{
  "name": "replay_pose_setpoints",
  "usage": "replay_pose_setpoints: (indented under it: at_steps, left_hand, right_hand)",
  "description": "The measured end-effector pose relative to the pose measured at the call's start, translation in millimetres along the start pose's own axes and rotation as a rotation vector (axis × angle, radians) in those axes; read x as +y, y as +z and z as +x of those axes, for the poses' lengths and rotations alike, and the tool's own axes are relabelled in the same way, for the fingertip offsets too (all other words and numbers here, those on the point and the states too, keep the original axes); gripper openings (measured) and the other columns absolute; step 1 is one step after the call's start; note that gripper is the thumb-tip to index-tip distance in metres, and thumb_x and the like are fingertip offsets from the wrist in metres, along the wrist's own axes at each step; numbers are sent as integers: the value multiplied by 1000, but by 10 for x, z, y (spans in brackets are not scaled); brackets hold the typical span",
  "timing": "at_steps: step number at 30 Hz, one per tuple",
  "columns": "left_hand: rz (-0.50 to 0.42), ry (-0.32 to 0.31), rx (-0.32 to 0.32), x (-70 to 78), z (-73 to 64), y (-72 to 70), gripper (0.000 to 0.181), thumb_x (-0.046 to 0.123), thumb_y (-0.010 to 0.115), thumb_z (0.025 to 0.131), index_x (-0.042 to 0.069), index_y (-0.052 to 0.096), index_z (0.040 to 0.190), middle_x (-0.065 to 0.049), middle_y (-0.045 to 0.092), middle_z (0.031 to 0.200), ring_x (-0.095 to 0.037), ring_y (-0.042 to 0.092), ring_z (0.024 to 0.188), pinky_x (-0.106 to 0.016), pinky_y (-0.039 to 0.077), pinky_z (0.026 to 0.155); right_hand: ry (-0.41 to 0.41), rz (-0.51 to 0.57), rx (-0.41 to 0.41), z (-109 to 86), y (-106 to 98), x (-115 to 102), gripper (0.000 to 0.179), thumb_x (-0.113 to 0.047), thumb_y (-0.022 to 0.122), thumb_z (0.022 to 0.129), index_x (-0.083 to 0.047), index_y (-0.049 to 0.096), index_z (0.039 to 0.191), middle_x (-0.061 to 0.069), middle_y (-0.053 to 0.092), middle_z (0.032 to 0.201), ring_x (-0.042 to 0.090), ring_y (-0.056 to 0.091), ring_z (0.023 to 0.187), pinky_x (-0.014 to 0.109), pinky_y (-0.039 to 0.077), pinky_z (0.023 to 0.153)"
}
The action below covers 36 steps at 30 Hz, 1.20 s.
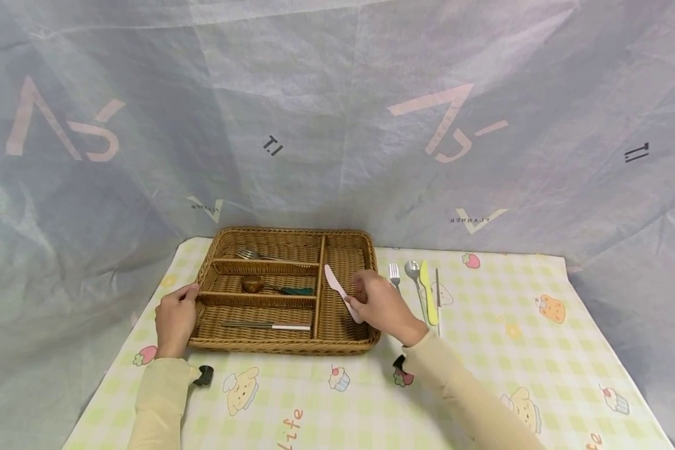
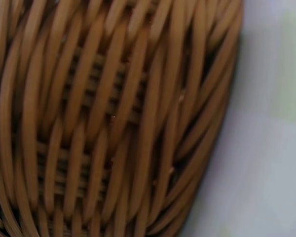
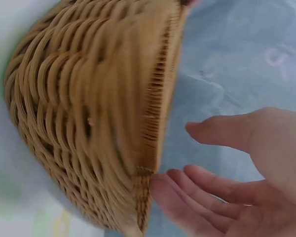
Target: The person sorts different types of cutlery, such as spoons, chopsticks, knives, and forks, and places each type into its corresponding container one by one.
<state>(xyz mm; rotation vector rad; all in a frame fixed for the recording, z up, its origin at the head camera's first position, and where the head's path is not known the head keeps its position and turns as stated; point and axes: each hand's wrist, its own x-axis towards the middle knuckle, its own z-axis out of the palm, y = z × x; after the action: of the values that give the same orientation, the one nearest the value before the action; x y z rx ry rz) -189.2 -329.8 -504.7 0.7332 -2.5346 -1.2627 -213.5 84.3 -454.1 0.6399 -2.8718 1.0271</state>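
Note:
A brown wicker cutlery tray [image 1: 259, 345] stands on the table, its rim filling much of both wrist views. My left hand [image 1: 175, 319] grips its left rim. Inside the right-hand compartment lies a pale pink knife [image 1: 337, 286], tip against the divider. My right hand [image 1: 387, 306] is over that compartment's right side, thumb close to the knife's handle. The right wrist view shows thumb and fingers [image 3: 212, 187] apart, nothing between them. Other compartments hold a fork [image 1: 250, 254], a brown spoon with a green handle [image 1: 253, 285] and chopsticks [image 1: 292, 327].
Right of the tray, a fork [image 1: 394, 273], a metal spoon [image 1: 413, 270], a yellow-green knife [image 1: 429, 300] and thin chopsticks [image 1: 439, 294] lie side by side. A checked tablecloth [image 1: 484, 369] covers the table. Grey cloth [image 1: 337, 125] hangs behind it.

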Motion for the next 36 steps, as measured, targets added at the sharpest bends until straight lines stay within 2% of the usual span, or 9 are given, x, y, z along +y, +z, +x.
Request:
replay_pose_setpoints:
  at_steps: [5, 9, 17, 22, 28, 36]
  left_hand:
    - [-6, 3, 0, 5, 1, -14, 56, 47, 45, 114, 8, 65, 150, -25, 59, 151, -54, 49, 141, -70, 36, 117]
    - [-6, 7, -8, 0, 17, -19, 57, 48, 43, 115, 8, 64, 150, -25, 59, 152, -54, 49, 141, -71, 36, 117]
    - [-3, 3, -4, -2, 33, -11, 58, 48, 43, 115, 7, 64, 150, -26, 58, 152, -55, 48, 141, -71, 35, 117]
    - [-4, -3, 6, 3, 24, 4, 57, 47, 45, 114, 7, 65, 149, -26, 59, 151, -55, 49, 140, -70, 36, 116]
    - [-2, -3, 8, 10, 12, 9, 56, 47, 45, 114, 8, 65, 149, -26, 59, 151, -55, 50, 139, -71, 36, 116]
    - [13, 4, -4, -14, 5, 4, 56, 46, 43, 115, 8, 64, 150, -26, 59, 151, -56, 50, 139, -71, 36, 115]
  right_hand:
    - [-38, 36, 137, -224, -220, 75, 36, -11, 84, 94, 0, 69, 125, 10, 71, 99, 21, 68, 81, 34, 59, 70]
    - [-28, 10, 196, -412, -310, 232, 34, -10, 85, 93, 0, 70, 121, 9, 69, 95, 23, 68, 77, 32, 58, 68]
    - [86, -27, 202, -733, -364, 562, 28, -11, 83, 94, -3, 71, 117, 6, 69, 92, 14, 63, 76, 31, 55, 66]
    - [121, -56, 214, -890, -394, 740, 26, -9, 83, 94, -1, 72, 115, 1, 67, 86, 13, 64, 73, 30, 53, 63]
    - [193, -59, 206, -1081, -418, 893, 25, -12, 82, 96, 0, 72, 116, 1, 66, 87, 12, 64, 74, 29, 52, 61]
    - [257, -40, 218, -1252, -446, 1046, 25, -10, 82, 94, 2, 71, 114, 2, 66, 84, 12, 63, 72, 26, 50, 60]
